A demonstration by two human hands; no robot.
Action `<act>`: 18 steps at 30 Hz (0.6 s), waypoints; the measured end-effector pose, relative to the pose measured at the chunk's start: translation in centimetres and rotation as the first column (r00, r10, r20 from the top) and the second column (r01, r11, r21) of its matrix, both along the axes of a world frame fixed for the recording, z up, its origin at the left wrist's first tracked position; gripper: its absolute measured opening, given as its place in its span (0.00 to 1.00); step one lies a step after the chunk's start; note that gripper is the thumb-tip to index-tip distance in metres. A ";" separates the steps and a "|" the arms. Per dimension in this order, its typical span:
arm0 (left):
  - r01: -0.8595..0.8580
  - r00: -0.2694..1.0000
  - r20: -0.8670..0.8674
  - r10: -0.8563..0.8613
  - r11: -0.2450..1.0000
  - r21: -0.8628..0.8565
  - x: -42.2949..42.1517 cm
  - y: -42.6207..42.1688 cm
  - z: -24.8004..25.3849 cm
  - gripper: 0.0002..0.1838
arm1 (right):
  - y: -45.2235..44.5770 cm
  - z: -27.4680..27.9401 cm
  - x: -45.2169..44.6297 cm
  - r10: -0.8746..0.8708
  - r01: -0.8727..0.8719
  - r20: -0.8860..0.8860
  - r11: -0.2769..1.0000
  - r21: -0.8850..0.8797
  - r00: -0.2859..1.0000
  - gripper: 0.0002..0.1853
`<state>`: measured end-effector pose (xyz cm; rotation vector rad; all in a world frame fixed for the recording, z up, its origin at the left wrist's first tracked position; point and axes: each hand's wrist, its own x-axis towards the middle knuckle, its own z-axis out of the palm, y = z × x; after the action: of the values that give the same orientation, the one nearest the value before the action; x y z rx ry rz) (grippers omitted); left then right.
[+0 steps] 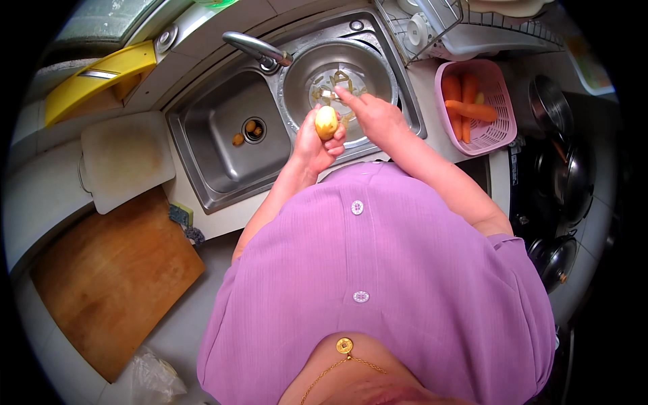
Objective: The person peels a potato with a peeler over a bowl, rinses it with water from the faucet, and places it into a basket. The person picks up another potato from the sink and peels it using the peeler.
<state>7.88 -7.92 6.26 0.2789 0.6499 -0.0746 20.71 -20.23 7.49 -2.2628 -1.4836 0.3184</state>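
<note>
At left we saw a wooden board (115, 277) and, farther off, a white board (128, 158). Brown lumps (250, 126) lay around the left basin (216, 169)'s drain. Our left hand (316, 145)'s fingers curled round a yellow potato (327, 121) over the bowl (295, 84)'s near left. Our pendant (345, 345)'s marks were too small to read. Our right hand (379, 120) stretched its index finger over peelings (341, 77); whether it pinched anything, we couldn't tell. Rightward, carrots (470, 111) lay in a basket (502, 108).

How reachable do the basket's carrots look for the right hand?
Likely yes: the carrots lie uncovered in the open pink basket just right of the sink, though the right hand seems to hold a small tool.
</note>
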 end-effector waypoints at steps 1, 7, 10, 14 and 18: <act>0.033 0.998 0.052 -0.032 0.999 -0.003 0.0 -0.1 0.5 0.24 | -0.2 -1.3 0.6 0.000 0.000 0.000 1.000 0.000 1.000 0.29; 0.013 0.997 0.069 -0.023 0.990 0.139 -0.3 0.1 0.6 0.21 | -0.9 -2.6 0.9 -0.078 0.091 -0.290 0.995 0.032 0.954 0.25; 0.028 0.995 0.079 -0.063 0.922 0.387 -0.6 -0.1 0.6 0.16 | -0.7 -1.6 0.8 -0.059 0.118 -0.386 0.984 0.130 0.920 0.23; 0.086 0.993 0.003 -0.121 0.723 0.686 -0.8 -0.2 0.8 0.19 | -1.1 0.6 -0.3 0.053 0.044 -0.341 0.962 0.271 0.939 0.25; 0.111 0.992 -0.040 -0.123 0.656 0.746 -0.6 -0.3 1.1 0.18 | -1.4 1.8 -1.0 0.124 -0.075 -0.206 0.970 0.231 0.971 0.28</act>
<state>7.25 -8.21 7.37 1.1357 0.6208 0.0814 19.73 -21.63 9.33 -1.9160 -1.4426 0.3975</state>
